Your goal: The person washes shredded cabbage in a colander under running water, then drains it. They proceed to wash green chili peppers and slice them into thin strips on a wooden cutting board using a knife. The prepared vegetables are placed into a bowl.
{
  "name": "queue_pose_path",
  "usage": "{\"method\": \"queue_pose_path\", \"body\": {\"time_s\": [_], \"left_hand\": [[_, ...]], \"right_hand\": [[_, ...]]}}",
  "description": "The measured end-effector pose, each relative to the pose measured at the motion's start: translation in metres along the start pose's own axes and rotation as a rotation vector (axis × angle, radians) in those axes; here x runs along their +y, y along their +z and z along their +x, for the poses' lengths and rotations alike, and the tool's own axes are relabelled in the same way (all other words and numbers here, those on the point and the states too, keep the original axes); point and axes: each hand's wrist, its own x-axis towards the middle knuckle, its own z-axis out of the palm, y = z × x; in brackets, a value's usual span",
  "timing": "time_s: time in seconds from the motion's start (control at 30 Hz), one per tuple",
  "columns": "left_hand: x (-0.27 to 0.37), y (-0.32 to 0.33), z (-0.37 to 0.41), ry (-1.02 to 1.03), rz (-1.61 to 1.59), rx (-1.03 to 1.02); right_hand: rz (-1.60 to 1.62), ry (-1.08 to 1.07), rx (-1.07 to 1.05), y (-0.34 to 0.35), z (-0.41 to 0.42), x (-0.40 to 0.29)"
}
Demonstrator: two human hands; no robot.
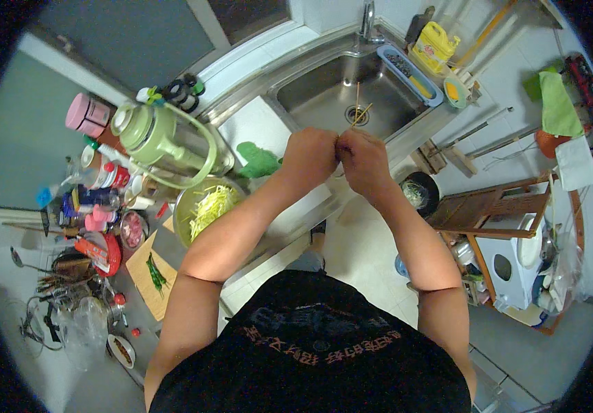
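Note:
Over the near edge of the stainless steel sink [322, 98], my two hands meet knuckle to knuckle. My right hand [364, 157] is curled around thin wooden sticks, which look like chopsticks [362, 114]; their ends point away over the drain. My left hand [309, 154] is a fist pressed against the right one. Its fingers face away, so whether it also grips the sticks is hidden. Left of it, a green cloth or glove [256, 159] lies on the white board [247, 121] beside the sink.
A green vacuum jug [159, 137] and a bowl of shredded pale-yellow vegetable [214, 209] stand left. Green chillies [156, 273] lie on a wooden cutting board [139, 263]. A blue tray [410, 75] and yellow detergent jug [433, 46] line the sink's right. A dark pan [428, 186] sits right.

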Motion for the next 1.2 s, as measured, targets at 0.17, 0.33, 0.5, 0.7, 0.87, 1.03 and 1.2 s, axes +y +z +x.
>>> {"method": "queue_pose_path", "body": {"time_s": [0.17,0.33,0.5,0.7,0.87,1.03,1.2], "left_hand": [[-0.008,0.036,0.073,0.02,-0.008,-0.013],[-0.022,0.072,0.127,0.027,0.001,-0.043],[-0.03,0.095,0.164,-0.027,0.069,-0.076],[-0.094,0.147,0.18,-0.253,0.108,-0.167],[-0.116,0.178,0.191,-0.473,0.094,-0.257],[-0.121,0.205,0.191,-0.627,0.065,-0.581],[-0.119,0.223,0.218,-0.604,0.385,-0.692]], "right_hand": [[-0.12,0.152,-0.089,-0.001,0.03,0.066],[0.02,0.479,-0.159,0.004,0.063,0.126],[0.107,0.406,-0.023,0.013,0.079,0.171],[0.124,0.304,0.002,0.042,0.085,0.292],[0.497,0.642,-0.172,0.067,0.099,0.365],[-0.068,0.517,-0.285,0.072,0.077,0.401],[-0.342,0.392,-0.258,0.061,0.059,0.428]]}}
